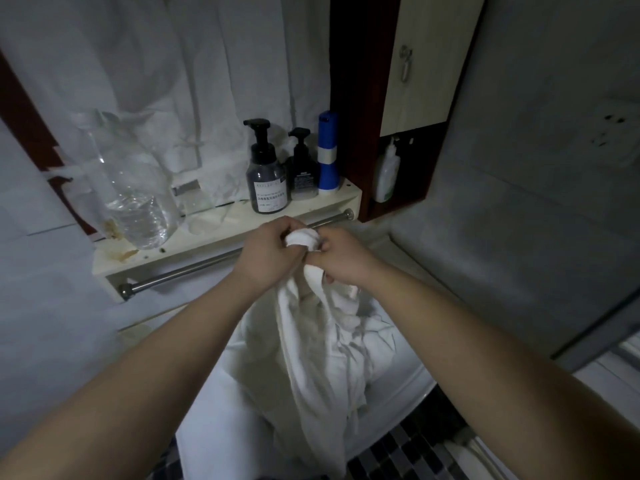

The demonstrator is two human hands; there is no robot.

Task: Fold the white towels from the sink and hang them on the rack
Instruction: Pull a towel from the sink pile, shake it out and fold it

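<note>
White towel [322,348] fills the lower middle of the frame, a crumpled length hanging from my two hands down over the white sink [214,403] at the bottom centre. I see both bare forearms coming in from the lower corners and meeting at the middle. My left hand [266,252] is closed around a bunched top end of the cloth, and my right hand [341,258] pinches the same wad from the other side, fingers curled tight on the fabric; the two hands are touching each other across it. Just behind the hands, running from the left of centre up toward the right, is the metal rack [194,268], a bare bar fixed under a cream shelf [173,252]. On that shelf, left of centre, stands a clear plastic bottle [138,202] partly filled with water. Right of it stand a dark pump bottle [266,178], a smaller black pump bottle [303,168] and a blue and white can [328,154]. Pale curtain [156,64] covers the upper left.
</note>
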